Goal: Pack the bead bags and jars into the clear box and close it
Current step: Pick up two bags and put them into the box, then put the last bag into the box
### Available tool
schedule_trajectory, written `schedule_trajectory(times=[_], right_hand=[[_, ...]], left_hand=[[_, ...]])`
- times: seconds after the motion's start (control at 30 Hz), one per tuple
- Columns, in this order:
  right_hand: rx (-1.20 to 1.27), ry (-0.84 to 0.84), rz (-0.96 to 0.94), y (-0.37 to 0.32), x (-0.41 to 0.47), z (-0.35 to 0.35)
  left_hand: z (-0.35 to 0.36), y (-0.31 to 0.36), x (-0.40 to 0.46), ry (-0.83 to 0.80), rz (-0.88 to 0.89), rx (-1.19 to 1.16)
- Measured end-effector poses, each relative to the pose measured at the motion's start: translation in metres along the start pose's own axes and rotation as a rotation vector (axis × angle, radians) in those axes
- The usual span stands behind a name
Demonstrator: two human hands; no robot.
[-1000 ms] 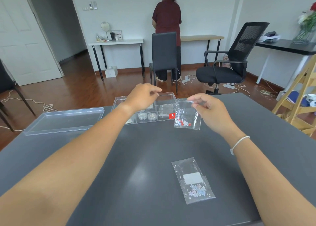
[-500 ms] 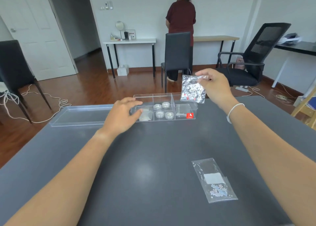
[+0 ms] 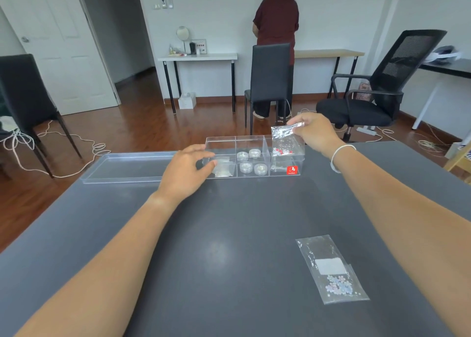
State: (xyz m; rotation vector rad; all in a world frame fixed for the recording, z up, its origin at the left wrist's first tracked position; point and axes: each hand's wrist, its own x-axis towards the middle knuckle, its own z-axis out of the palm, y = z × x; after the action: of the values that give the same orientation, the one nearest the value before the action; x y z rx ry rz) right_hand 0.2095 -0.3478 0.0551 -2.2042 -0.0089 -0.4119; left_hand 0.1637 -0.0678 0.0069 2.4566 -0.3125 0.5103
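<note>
At the far edge of the dark grey surface (image 3: 229, 234) sits the clear box (image 3: 254, 158), divided into compartments and standing open. Its lid (image 3: 127, 167) lies flat just to the left of it, upturned like a shallow tray.

The person's right hand (image 3: 314, 133) holds a small clear bead bag (image 3: 286, 142) pinched by its top edge, so the bag hangs above the box's right-hand compartments with red and white beads gathered at its bottom. That grip is closed on the bag between thumb and fingers. A pale band circles the right wrist.

The left hand (image 3: 187, 170) rests at the box's near left corner, fingers spread and loosely curved against the wall of the box; its grip is slack and holds nothing.

Inside the box, four small round jars (image 3: 251, 162) sit in the middle compartments, two in the far one and two in the near one. A pale bag (image 3: 223, 170) lies in the near left compartment, just beside the left fingertips. Something clear lies in the near right compartment behind a red sticker (image 3: 292, 170) on the box's front wall; what it is cannot be told.

Well apart from the box, near the right of the surface, a second bead bag (image 3: 331, 269) lies flat, with a white label and pastel flower-shaped beads inside.
</note>
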Motion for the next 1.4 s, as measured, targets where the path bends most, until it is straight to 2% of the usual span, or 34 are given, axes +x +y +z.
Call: schedule_trajectory(times=[0.3,0.47,0.6,0.77,1.03,1.2,1.4], right_hand=[[-0.129,-0.058,0.013,0.006,-0.003,0.016],[-0.181,-0.021,-0.046,0.005,-0.007,0.017],[-0.137,0.027,-0.085,0.002,-0.014,0.009],[-0.077,-0.007,-0.184,-0.005,-0.052,-0.006],[-0.041,-0.392,-0.127,0.002,-0.132,-0.028],[-0.122,-0.616,-0.112,0.009,-0.161,-0.039],[-0.193,-0.749,-0.117,0.01,-0.18,-0.043]], left_hand=[[0.001,0.001,-0.001,0.01,-0.009,-0.051],[0.002,0.0,-0.001,0.008,-0.01,-0.059],[0.002,-0.001,-0.001,0.01,-0.011,-0.068],[0.003,-0.002,0.0,0.016,-0.005,-0.076],[0.005,-0.002,-0.001,0.015,-0.019,-0.109],[0.006,-0.002,-0.004,0.027,-0.027,-0.146],[0.009,-0.002,-0.007,0.032,-0.024,-0.197]])
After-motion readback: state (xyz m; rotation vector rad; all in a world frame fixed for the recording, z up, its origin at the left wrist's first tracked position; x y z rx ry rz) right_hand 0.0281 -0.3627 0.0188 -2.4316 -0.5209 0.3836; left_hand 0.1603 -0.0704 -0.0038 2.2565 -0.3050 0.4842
